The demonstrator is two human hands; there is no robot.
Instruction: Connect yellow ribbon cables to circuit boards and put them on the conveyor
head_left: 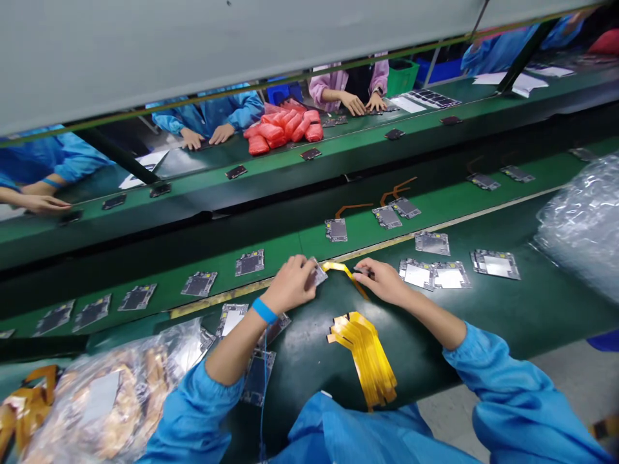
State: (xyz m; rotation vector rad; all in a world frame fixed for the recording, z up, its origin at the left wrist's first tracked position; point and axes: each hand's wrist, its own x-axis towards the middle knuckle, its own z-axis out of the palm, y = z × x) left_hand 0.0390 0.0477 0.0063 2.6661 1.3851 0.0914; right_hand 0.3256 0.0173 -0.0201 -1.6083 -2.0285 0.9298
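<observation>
My left hand [291, 284] is closed on a small circuit board [318, 273], which it holds just above the green bench [314, 348]. A yellow flex cable [344, 268] extends from the board's right side toward my right hand [382, 281]. The fingers of that hand are pinched around a small dark object [362, 271] beside the cable; its kind cannot be made out. Closer to my body lies a fanned pile of yellow flex cables [367, 354]. Boards with silver plates [449, 276] lie right of my right hand, and more boards [258, 377] lie under my left forearm.
Behind my hands runs a green conveyor belt [294, 225] carrying several boards, some with cables attached. Plastic bags [120, 399] lie at left, clear bubble wrap [583, 225] at right. Co-workers' hands [355, 103] work across the line near red packets [285, 125]. A grey panel [193, 58] hangs overhead.
</observation>
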